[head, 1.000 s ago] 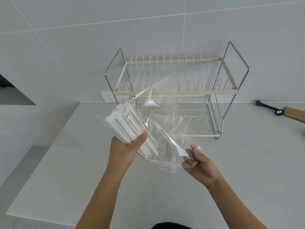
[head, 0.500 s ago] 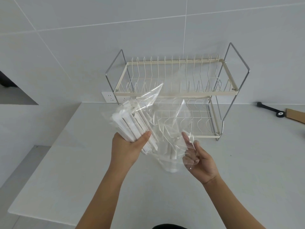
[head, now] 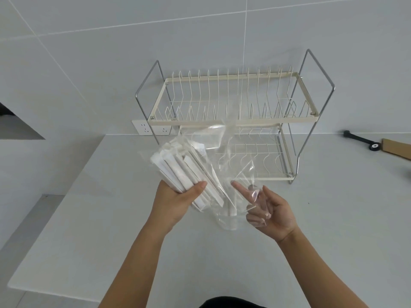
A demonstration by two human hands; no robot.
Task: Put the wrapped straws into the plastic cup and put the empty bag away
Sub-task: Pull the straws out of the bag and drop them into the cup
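Above the pale tabletop (head: 289, 252), centre of view, held clear of its surface:

Item 1. Wrapped straws (head: 178, 172): a white bundle, fanned and tilted up and away to the left. Left hand (head: 175, 203) is clasped round the lower part of the bundle, thumb across the front. Judged reason: one firm grip keeps the loose straws together, ready to go into the cup.

Item 2. Clear bag (head: 224, 147): crumpled film draped over and beside the straws, trailing right and down. Whether the straws are wholly out of it cannot be told. Right hand (head: 266, 210): index finger extended toward the film, other fingers curled, with film lying over them; a firm pinch is not plainly shown. Judged purpose: drawing the bag off the bundle.

Item 3. Plastic cup (head: 229, 216): transparent, hard to make out, apparently standing on the tabletop just below and between the hands, under the straws' lower ends.

Item 4. Two-tier dish rack (head: 224, 121): behind, against the wall.
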